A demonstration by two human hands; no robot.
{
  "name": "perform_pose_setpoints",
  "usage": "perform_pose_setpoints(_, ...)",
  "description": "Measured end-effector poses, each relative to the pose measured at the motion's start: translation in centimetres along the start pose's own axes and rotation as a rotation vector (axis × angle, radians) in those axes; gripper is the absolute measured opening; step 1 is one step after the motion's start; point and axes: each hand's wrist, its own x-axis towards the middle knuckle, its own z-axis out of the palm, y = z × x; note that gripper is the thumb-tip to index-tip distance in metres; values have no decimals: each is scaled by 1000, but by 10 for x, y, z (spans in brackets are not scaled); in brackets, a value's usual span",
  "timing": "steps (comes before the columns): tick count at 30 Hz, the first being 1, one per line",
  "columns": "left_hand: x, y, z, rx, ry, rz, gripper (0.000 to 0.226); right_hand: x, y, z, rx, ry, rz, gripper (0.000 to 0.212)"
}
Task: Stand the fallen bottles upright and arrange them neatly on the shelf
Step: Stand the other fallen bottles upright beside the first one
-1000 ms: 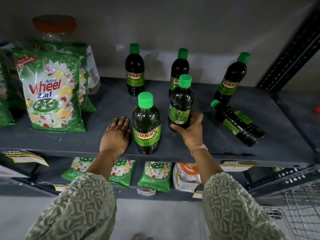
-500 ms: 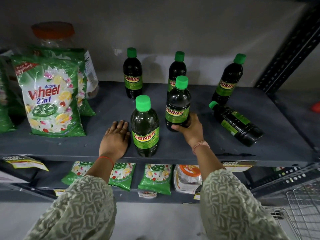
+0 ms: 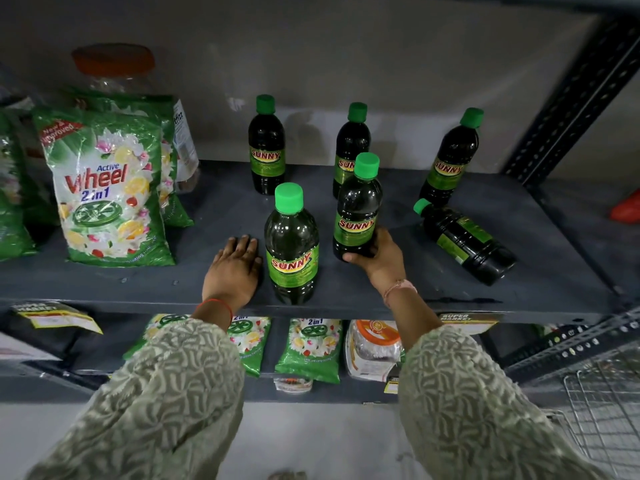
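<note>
Dark bottles with green caps and SUNNY labels stand on the grey shelf (image 3: pixel 346 292). My right hand (image 3: pixel 379 258) grips the base of one upright bottle (image 3: pixel 358 209) in the middle. A front bottle (image 3: pixel 292 244) stands upright near the shelf edge, and my left hand (image 3: pixel 235 271) lies flat on the shelf just left of it, palm down. Three more upright bottles stand at the back: left (image 3: pixel 266 147), middle (image 3: pixel 349 143) and right (image 3: pixel 450 161). One fallen bottle (image 3: pixel 465 240) lies on its side at the right, cap pointing back-left.
Green Wheel detergent bags (image 3: pixel 107 192) stand at the shelf's left, with a clear orange-lidded jar (image 3: pixel 114 71) behind them. A perforated upright post (image 3: pixel 571 102) bounds the right side. Smaller packets (image 3: pixel 311 348) lie on the lower shelf. A wire basket (image 3: pixel 606 410) sits at bottom right.
My right hand has turned the middle bottle so its SUNNY label faces front. The camera has tilted slightly. My left hand and the other bottles have stayed put.
</note>
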Motion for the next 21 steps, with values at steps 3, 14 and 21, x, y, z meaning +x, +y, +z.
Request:
perform_pose_setpoints(3, -2, 2, 0, -6, -13, -7, 50, -24, 1, -2, -42, -9, -31, 56)
perform_pose_setpoints(14, -4, 2, -1, 16, -45, 6, 52, -70, 9, -4, -143, -16, -105, 58)
perform_pose_setpoints(21, -9, 5, -1, 42, -55, 21, 52, -76, 3, -10, -28, -164, -22, 84)
